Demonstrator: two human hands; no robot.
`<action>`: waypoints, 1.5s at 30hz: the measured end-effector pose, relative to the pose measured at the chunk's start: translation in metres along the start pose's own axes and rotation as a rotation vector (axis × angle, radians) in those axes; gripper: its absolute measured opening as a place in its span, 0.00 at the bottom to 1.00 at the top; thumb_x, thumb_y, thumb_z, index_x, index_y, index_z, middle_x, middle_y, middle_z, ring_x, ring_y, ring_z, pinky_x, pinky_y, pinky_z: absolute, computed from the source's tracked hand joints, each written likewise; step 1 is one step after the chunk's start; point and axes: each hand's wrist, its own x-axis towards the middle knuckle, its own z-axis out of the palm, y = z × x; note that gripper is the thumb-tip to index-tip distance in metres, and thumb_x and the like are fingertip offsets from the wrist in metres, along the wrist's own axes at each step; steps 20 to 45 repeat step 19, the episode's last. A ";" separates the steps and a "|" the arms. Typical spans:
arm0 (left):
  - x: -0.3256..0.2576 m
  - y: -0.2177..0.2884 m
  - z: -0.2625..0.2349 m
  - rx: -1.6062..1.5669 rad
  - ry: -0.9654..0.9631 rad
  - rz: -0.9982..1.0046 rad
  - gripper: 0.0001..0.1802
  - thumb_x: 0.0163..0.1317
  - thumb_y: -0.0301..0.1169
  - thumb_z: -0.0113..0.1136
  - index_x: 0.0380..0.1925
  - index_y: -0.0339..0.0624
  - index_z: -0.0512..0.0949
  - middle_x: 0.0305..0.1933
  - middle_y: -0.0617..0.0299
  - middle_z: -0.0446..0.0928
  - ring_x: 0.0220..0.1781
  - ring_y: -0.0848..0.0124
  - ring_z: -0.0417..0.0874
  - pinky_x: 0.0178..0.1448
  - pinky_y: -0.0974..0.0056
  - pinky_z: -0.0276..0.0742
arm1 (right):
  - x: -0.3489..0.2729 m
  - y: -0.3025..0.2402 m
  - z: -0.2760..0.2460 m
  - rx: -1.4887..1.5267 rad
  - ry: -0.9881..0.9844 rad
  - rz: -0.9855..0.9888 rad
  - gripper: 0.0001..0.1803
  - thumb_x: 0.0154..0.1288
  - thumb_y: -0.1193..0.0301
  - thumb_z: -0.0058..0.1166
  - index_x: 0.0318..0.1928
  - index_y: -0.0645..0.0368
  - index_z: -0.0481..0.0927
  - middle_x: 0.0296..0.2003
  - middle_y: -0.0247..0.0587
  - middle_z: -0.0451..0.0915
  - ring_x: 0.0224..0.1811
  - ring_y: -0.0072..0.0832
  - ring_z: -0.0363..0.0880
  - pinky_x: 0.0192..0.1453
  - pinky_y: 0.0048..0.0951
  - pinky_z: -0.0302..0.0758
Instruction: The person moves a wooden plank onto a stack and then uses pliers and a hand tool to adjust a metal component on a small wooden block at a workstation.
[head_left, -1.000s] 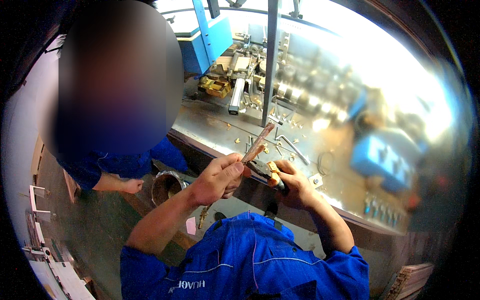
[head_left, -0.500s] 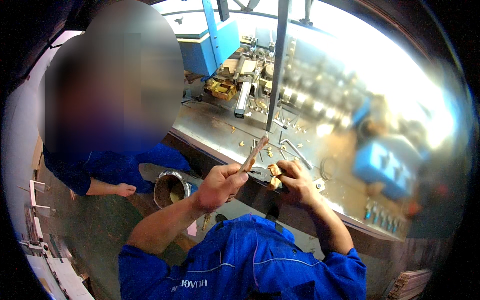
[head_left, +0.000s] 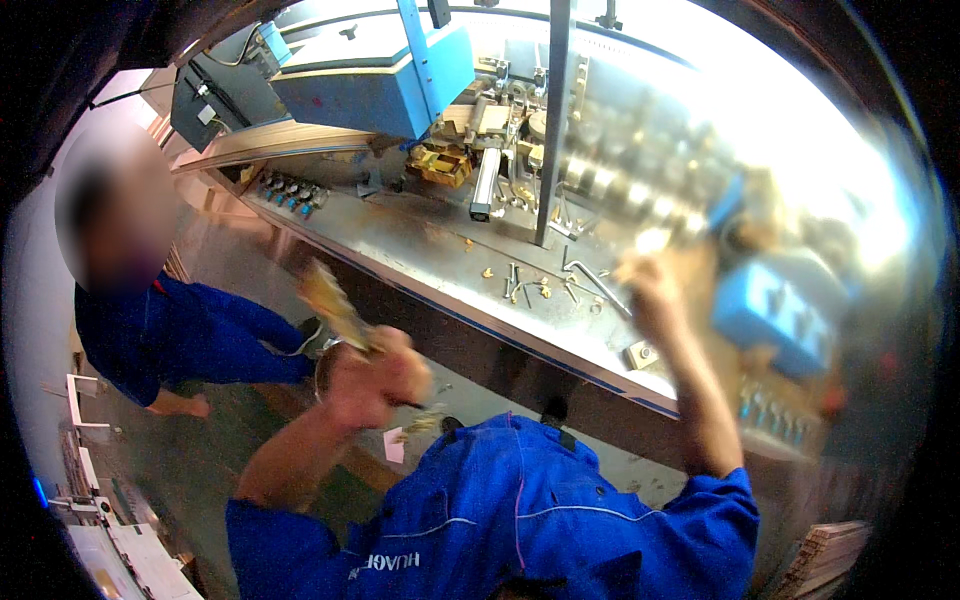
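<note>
My left hand (head_left: 375, 382), closed and blurred, grips a flat yellow-brown stick (head_left: 338, 308) that points up and away over the bench's front edge. My right hand (head_left: 655, 290) is raised over the right part of the metal bench (head_left: 420, 245). Motion smears its fingers, and I cannot make out whether anything is in them. Beside that hand lie a bent hex key (head_left: 597, 285) and several loose bolts (head_left: 515, 284). A small block with a round hole (head_left: 641, 355) sits near the front edge. Behind my left hand, a bucket is mostly hidden.
A co-worker in blue (head_left: 215, 330) stands at the left. A grey upright post (head_left: 555, 130) rises from the bench, beside a blue machine housing (head_left: 375, 90). Blurred rollers (head_left: 620, 195) and a blue unit (head_left: 770, 325) stand at the right. Stacked strips (head_left: 825, 560) lie lower right.
My hands have moved apart: the left down and left with the stick, the right up and right. The pliers seen between them are no longer distinguishable. The co-worker has moved away to the left.
</note>
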 end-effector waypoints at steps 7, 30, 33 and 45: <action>-0.037 0.033 -0.017 0.088 0.409 -0.092 0.31 0.72 0.63 0.46 0.32 0.45 0.73 0.15 0.72 0.56 0.13 0.79 0.57 0.17 0.70 0.57 | -0.050 0.109 -0.041 -0.206 0.114 0.543 0.30 0.53 0.84 0.51 0.61 0.61 0.77 0.49 0.46 0.79 0.51 0.41 0.80 0.55 0.37 0.76; -0.017 0.021 -0.012 0.347 0.434 -0.176 0.35 0.77 0.60 0.39 0.40 0.37 0.78 0.14 0.68 0.62 0.12 0.76 0.61 0.17 0.68 0.60 | -0.034 0.011 0.012 0.319 -0.044 0.827 0.31 0.48 0.79 0.54 0.59 0.56 0.79 0.50 0.43 0.79 0.52 0.27 0.78 0.59 0.30 0.72; -0.017 0.021 -0.012 0.347 0.434 -0.176 0.35 0.77 0.60 0.39 0.40 0.37 0.78 0.14 0.68 0.62 0.12 0.76 0.61 0.17 0.68 0.60 | -0.034 0.011 0.012 0.319 -0.044 0.827 0.31 0.48 0.79 0.54 0.59 0.56 0.79 0.50 0.43 0.79 0.52 0.27 0.78 0.59 0.30 0.72; -0.017 0.021 -0.012 0.347 0.434 -0.176 0.35 0.77 0.60 0.39 0.40 0.37 0.78 0.14 0.68 0.62 0.12 0.76 0.61 0.17 0.68 0.60 | -0.034 0.011 0.012 0.319 -0.044 0.827 0.31 0.48 0.79 0.54 0.59 0.56 0.79 0.50 0.43 0.79 0.52 0.27 0.78 0.59 0.30 0.72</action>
